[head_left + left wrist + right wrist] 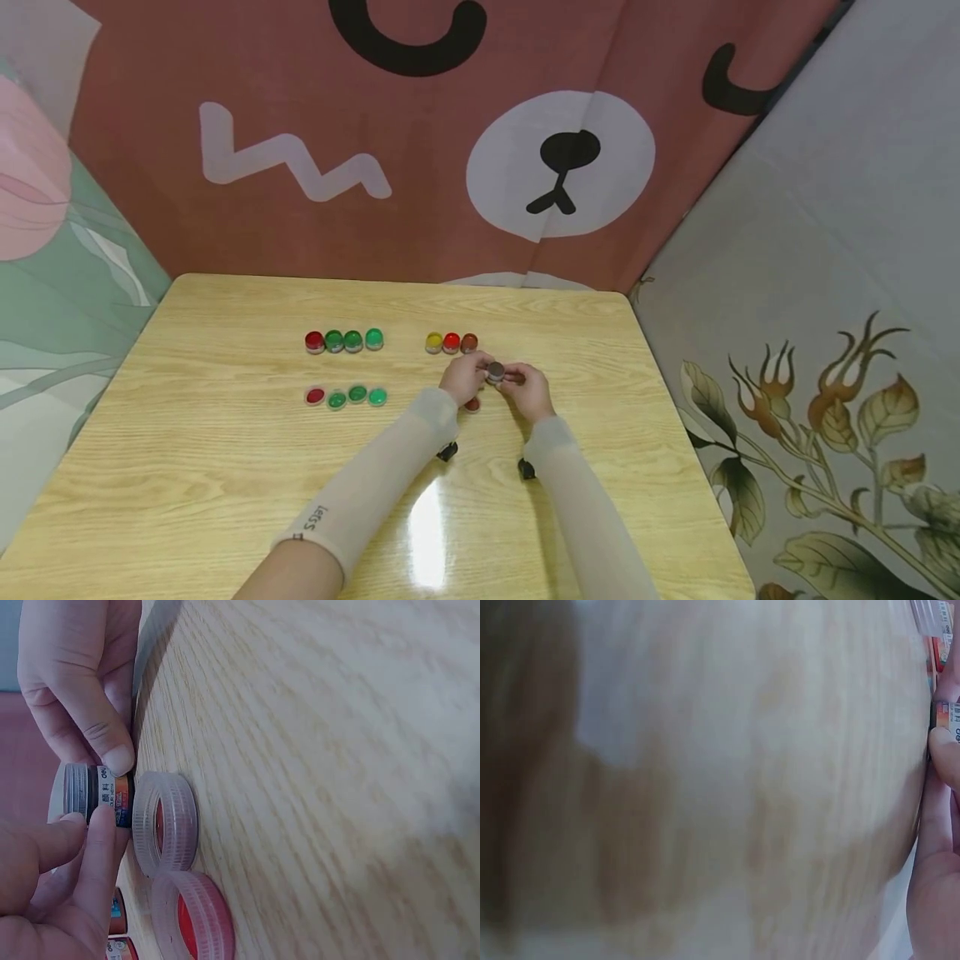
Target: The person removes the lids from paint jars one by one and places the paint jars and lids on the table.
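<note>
A small paint jar (495, 372) with dark brown paint is held up between both hands, over the table. In the left wrist view the jar (112, 796) lies sideways, showing a printed label and a ribbed clear end. My left hand (465, 377) pinches it from the left, fingertips and thumb at the ribbed end. From the other side my right hand (529, 392) grips the labelled body. The right wrist view catches just a corner of the label (949, 720) beside the right hand (939, 892). Under the left hand lies a brown-stained lid (472, 405).
Open jars of yellow (434, 342), red (451, 342) and brown paint (469, 342) stand behind the hands. Farther left is a row of red and green jars (343, 341), with matching lids (347, 397) before it. A patterned cloth (420, 208) hangs behind the table (225, 467).
</note>
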Motion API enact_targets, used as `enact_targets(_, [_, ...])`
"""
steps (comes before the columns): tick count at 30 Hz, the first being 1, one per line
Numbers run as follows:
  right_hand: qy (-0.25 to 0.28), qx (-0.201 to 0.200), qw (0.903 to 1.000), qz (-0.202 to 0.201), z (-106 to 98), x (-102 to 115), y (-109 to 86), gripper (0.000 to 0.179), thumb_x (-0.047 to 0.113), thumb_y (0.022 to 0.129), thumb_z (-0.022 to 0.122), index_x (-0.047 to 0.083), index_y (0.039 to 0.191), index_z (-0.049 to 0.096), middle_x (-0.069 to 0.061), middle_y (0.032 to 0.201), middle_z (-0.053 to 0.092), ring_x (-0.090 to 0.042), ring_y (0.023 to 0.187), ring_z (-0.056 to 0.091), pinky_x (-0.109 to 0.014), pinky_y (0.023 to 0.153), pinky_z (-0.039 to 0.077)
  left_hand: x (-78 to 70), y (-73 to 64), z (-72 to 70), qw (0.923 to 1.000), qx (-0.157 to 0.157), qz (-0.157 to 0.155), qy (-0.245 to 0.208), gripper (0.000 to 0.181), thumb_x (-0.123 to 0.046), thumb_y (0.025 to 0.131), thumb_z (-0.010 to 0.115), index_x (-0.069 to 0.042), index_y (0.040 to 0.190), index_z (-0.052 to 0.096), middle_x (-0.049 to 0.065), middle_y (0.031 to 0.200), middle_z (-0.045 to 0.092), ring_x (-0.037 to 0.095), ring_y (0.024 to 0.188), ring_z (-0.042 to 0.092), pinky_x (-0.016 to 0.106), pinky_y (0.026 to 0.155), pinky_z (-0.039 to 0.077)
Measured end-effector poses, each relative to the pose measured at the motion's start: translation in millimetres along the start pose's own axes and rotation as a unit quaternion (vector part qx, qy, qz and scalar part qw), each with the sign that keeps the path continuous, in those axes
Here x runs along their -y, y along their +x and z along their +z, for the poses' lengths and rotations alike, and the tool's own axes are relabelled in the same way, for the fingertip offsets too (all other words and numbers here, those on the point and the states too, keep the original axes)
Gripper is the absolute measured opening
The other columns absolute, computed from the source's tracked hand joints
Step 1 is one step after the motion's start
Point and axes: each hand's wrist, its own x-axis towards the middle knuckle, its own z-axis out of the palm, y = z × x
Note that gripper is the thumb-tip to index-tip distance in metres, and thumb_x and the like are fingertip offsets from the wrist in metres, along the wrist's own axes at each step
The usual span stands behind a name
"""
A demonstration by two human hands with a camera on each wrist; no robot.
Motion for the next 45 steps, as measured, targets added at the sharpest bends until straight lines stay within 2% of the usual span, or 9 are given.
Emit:
enact_targets(5, [-0.008,0.001,1.0,-0.001,-1.9,-0.5,0.1,0.027,-0.009,0.087,0.073,-0.008,0.113,0.07,-0.02,0.109,0.069,-0.031,0.101,0.068,-0.031,0.087,0.059,0.3,1.0,-1.0,0.9999,0.011,-0.002,-0.007,0.026,0.0,0.1,0.06,-0.003,0.125,0.064,0.016,0.12,0.069,0.024,0.1,0.069,0.03,0.082,0.059])
enact_targets(13, [-0.013,0.008,0.9999,0.004,-1.6,1.6,-0.5,0.026,-0.008,0.088,0.074,-0.008,0.114,0.07,-0.02,0.109,0.07,-0.032,0.102,0.067,-0.034,0.089,0.058,4.5,4.3,-2.2,0.9992,0.032,0.004,0.023,0.037,-0.003,0.101,0.061,-0.008,0.137,0.062,0.015,0.12,0.07,0.019,0.088,0.072,0.026,0.076,0.059])
enact_targets(16, [-0.011,0.006,0.9999,0.005,-1.2,1.7,-0.4,0.026,-0.008,0.088,0.074,-0.008,0.114,0.07,-0.02,0.109,0.07,-0.032,0.102,0.067,-0.035,0.089,0.058,5.8,5.0,-2.0,0.9989,0.03,0.013,0.033,0.036,-0.003,0.1,0.062,-0.007,0.136,0.064,0.015,0.118,0.071,0.018,0.085,0.072,0.026,0.076,0.058])
enact_targets(25, [-0.006,0.0,1.0,0.003,-0.1,-3.1,0.9,0.026,-0.007,0.086,0.076,-0.006,0.112,0.072,-0.018,0.106,0.071,-0.03,0.1,0.068,-0.032,0.087,0.058,6.0,2.8,-2.2,0.9997,0.02,0.004,-0.013,0.023,-0.002,0.097,0.066,-0.004,0.12,0.064,0.015,0.112,0.071,0.022,0.084,0.071,0.026,0.072,0.059])
enact_targets(31, [-0.006,0.0,1.0,0.0,0.0,-4.9,1.2,0.026,-0.007,0.086,0.076,-0.007,0.112,0.072,-0.018,0.107,0.071,-0.03,0.1,0.068,-0.03,0.085,0.058,4.0,0.8,-3.1,0.9991,0.022,-0.009,-0.036,0.019,-0.001,0.098,0.064,-0.004,0.117,0.063,0.017,0.112,0.07,0.026,0.086,0.071,0.027,0.072,0.059])
enact_targets(35, [-0.004,0.004,1.0,0.003,-0.3,-5.3,1.3,0.027,-0.006,0.087,0.075,-0.006,0.114,0.071,-0.017,0.108,0.07,-0.029,0.1,0.067,-0.03,0.086,0.058,3.2,-0.6,-3.8,0.9989,0.024,-0.012,-0.039,0.026,-0.001,0.099,0.062,-0.004,0.125,0.062,0.018,0.115,0.069,0.026,0.086,0.071,0.027,0.072,0.059])
enact_targets(40, [-0.006,0.008,0.9999,0.006,-0.7,-5.7,2.0,0.027,-0.005,0.088,0.075,-0.005,0.114,0.071,-0.016,0.109,0.07,-0.029,0.101,0.067,-0.034,0.087,0.058,3.4,-0.6,-3.3,0.9995,0.026,-0.001,-0.015,0.037,-0.001,0.101,0.06,-0.007,0.138,0.06,0.017,0.119,0.069,0.024,0.086,0.07,0.026,0.072,0.057])
enact_targets(45, [-0.004,0.007,0.9999,0.008,-1.5,-5.5,1.8,0.027,-0.005,0.088,0.075,-0.005,0.114,0.071,-0.016,0.108,0.07,-0.028,0.101,0.067,-0.032,0.086,0.058,4.5,1.3,-2.3,0.9997,0.02,0.003,-0.011,0.031,0.0,0.101,0.059,-0.007,0.131,0.065,0.015,0.114,0.07,0.025,0.086,0.07,0.026,0.071,0.056])
